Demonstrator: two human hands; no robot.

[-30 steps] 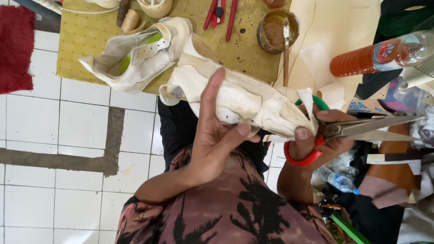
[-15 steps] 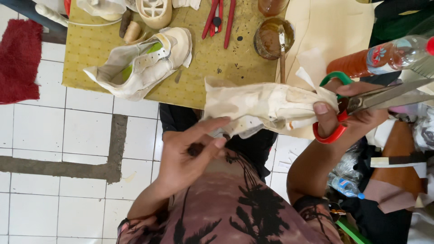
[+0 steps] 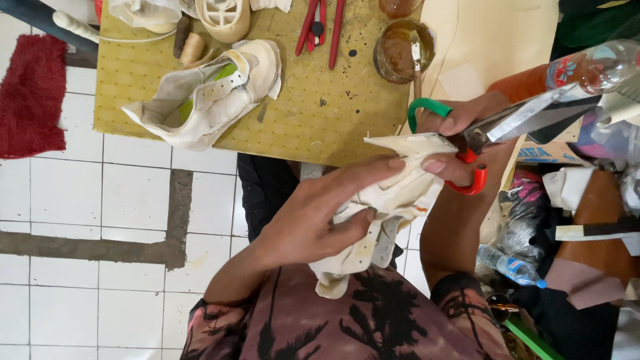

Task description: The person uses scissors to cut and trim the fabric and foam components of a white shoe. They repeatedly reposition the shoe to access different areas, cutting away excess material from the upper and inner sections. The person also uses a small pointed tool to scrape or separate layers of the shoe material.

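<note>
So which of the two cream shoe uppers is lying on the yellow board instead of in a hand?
The cream upper with the green lining, lying on the yellow board at upper left. The other cream upper is held up by the left hand.

The cream shoe upper (image 3: 373, 220) in the left hand (image 3: 313, 220) is looking like soft, matt, stained leather. The scissors (image 3: 497, 130) in the right hand (image 3: 460, 143) are showing dull grey metal blades and glossy plastic handles, one green, one red. At upper centre, the yellow work board (image 3: 313, 113) is appearing matt, dotted and scuffed; the floor tiles (image 3: 87, 193) at left are gleaming smooth white.
</note>
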